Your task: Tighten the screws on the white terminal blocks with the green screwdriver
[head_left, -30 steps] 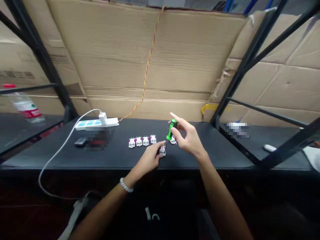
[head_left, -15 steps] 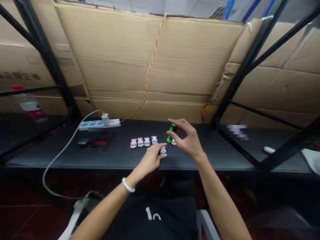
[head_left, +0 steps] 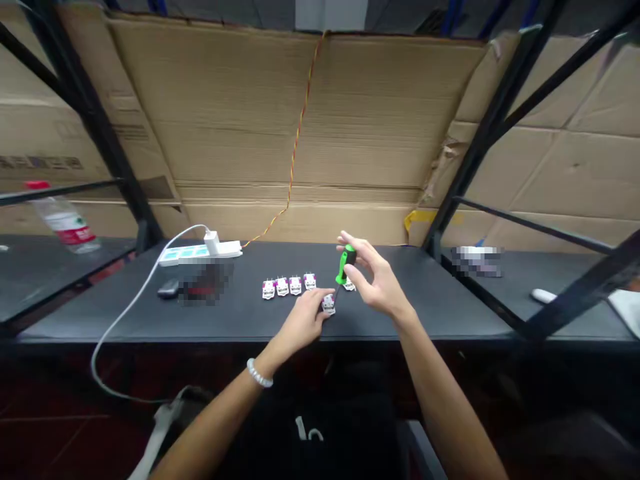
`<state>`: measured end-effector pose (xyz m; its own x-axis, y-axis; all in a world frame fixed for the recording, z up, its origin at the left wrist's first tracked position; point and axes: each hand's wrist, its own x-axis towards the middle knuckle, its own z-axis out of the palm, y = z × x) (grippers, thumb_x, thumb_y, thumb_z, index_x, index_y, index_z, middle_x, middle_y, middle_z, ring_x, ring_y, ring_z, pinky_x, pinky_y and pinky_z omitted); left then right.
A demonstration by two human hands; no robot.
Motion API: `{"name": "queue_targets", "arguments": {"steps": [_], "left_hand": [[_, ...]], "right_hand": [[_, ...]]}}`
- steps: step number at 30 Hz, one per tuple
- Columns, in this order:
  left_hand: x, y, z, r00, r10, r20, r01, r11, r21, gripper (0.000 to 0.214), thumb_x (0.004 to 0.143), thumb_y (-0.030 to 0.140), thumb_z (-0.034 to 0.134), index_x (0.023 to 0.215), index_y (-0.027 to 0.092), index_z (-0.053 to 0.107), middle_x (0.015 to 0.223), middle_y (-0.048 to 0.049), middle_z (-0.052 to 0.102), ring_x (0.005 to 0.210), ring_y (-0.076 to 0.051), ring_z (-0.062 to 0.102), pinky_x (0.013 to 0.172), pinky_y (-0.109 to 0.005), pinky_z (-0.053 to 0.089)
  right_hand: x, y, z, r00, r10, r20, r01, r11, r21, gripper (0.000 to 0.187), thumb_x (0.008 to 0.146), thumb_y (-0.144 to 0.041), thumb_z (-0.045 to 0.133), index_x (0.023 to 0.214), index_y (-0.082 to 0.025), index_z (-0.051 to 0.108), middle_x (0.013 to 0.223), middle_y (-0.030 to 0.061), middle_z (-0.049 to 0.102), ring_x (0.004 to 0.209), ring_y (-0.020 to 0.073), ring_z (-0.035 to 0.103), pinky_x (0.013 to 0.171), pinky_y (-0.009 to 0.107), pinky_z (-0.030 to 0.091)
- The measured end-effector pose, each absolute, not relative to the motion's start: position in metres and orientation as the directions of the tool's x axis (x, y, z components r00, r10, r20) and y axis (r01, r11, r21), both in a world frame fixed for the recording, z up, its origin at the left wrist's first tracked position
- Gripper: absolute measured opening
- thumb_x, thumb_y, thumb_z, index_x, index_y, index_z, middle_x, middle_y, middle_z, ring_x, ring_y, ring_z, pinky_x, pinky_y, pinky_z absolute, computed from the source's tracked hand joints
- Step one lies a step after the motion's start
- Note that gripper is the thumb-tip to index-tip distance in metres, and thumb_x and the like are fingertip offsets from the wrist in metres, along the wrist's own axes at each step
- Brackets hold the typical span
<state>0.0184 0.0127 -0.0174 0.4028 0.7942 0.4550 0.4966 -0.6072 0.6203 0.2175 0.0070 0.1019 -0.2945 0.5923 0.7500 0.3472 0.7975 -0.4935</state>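
My left hand (head_left: 306, 316) pinches a small white and purple plug-like part (head_left: 329, 305) against the black tabletop, thumb and forefinger on its left side. My right hand (head_left: 373, 275) has its fingers around the top of a green and black screwdriver (head_left: 345, 264), held tilted. The thin shaft runs down to the part; whether the tip touches it I cannot make out. One more white part (head_left: 349, 285) lies behind the screwdriver, partly covered by my right hand. To the left, several similar white and purple parts (head_left: 282, 287) lie in a row.
A white power strip (head_left: 225, 249) with a plugged-in charger and cable stands at the back left. Near it lie a dark object (head_left: 169, 289) and a blurred-out patch. Black metal frames (head_left: 465, 160) flank the table; cardboard (head_left: 240, 120) closes the back. A bottle (head_left: 73, 223) is far left.
The fingers of my right hand have opened slightly and shifted around the screwdriver handle. My left hand stays on the white and purple part. The camera view has moved a little.
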Motion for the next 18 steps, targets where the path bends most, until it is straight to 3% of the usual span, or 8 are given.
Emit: {"name": "queue_targets", "arguments": {"steps": [4, 6, 9, 11, 15, 18], "left_hand": [[0.0190, 0.0119, -0.0156, 0.417, 0.777, 0.471, 0.484, -0.628, 0.609, 0.052, 0.092, 0.005, 0.065, 0.141, 0.022, 0.062, 0.138, -0.0120, 0.068, 0.131, -0.029, 0.063, 0.120, -0.053, 0.048], [0.0192, 0.0115, -0.0144, 0.418, 0.776, 0.472, 0.482, -0.630, 0.609, 0.050, 0.092, 0.005, 0.065, 0.140, 0.022, 0.062, 0.137, -0.0118, 0.069, 0.132, -0.029, 0.062, 0.120, -0.052, 0.048], [0.0197, 0.0112, -0.0132, 0.425, 0.776, 0.466, 0.484, -0.630, 0.608, 0.048, 0.093, 0.004, 0.065, 0.138, 0.020, 0.063, 0.137, -0.0130, 0.069, 0.131, -0.030, 0.062, 0.120, -0.053, 0.048], [0.0201, 0.0112, -0.0130, 0.432, 0.773, 0.464, 0.484, -0.633, 0.604, 0.047, 0.093, 0.003, 0.065, 0.137, 0.019, 0.063, 0.136, -0.0136, 0.069, 0.131, -0.031, 0.062, 0.120, -0.053, 0.048], [0.0208, 0.0114, -0.0132, 0.433, 0.766, 0.475, 0.482, -0.642, 0.596, 0.048, 0.093, 0.003, 0.065, 0.137, 0.019, 0.063, 0.137, -0.0130, 0.068, 0.132, -0.031, 0.061, 0.120, -0.053, 0.047], [0.0211, 0.0113, -0.0129, 0.431, 0.766, 0.476, 0.478, -0.642, 0.600, 0.047, 0.092, 0.003, 0.064, 0.136, 0.020, 0.063, 0.136, -0.0124, 0.069, 0.131, -0.030, 0.062, 0.119, -0.052, 0.048]], "right_hand": [[0.2190, 0.0069, 0.1010, -0.205, 0.575, 0.792, 0.453, 0.773, -0.444, 0.040, 0.095, -0.037, 0.076, 0.134, -0.027, 0.073, 0.108, 0.0070, 0.072, 0.085, 0.0200, 0.068, 0.078, 0.036, 0.062], [0.2198, 0.0064, 0.1001, -0.181, 0.566, 0.804, 0.499, 0.758, -0.421, 0.044, 0.093, -0.038, 0.078, 0.135, -0.027, 0.073, 0.112, 0.0087, 0.069, 0.091, 0.0218, 0.068, 0.079, 0.037, 0.062], [0.2207, 0.0055, 0.0992, -0.273, 0.593, 0.757, 0.360, 0.793, -0.491, 0.053, 0.103, -0.033, 0.062, 0.156, -0.031, 0.056, 0.135, 0.0112, 0.066, 0.114, 0.0242, 0.070, 0.093, 0.040, 0.063], [0.2203, 0.0054, 0.0995, -0.312, 0.601, 0.736, 0.301, 0.797, -0.524, 0.052, 0.106, -0.031, 0.058, 0.157, -0.032, 0.054, 0.132, 0.0093, 0.069, 0.109, 0.0225, 0.072, 0.093, 0.039, 0.063], [0.2168, 0.0056, 0.1028, -0.225, 0.567, 0.792, 0.466, 0.777, -0.424, 0.044, 0.095, -0.035, 0.076, 0.138, -0.027, 0.072, 0.104, 0.0062, 0.069, 0.083, 0.0194, 0.066, 0.078, 0.036, 0.062], [0.2156, 0.0043, 0.1051, -0.257, 0.583, 0.770, 0.456, 0.776, -0.436, 0.050, 0.101, -0.033, 0.066, 0.150, -0.028, 0.062, 0.123, 0.0111, 0.069, 0.103, 0.0235, 0.069, 0.087, 0.039, 0.062]]}}
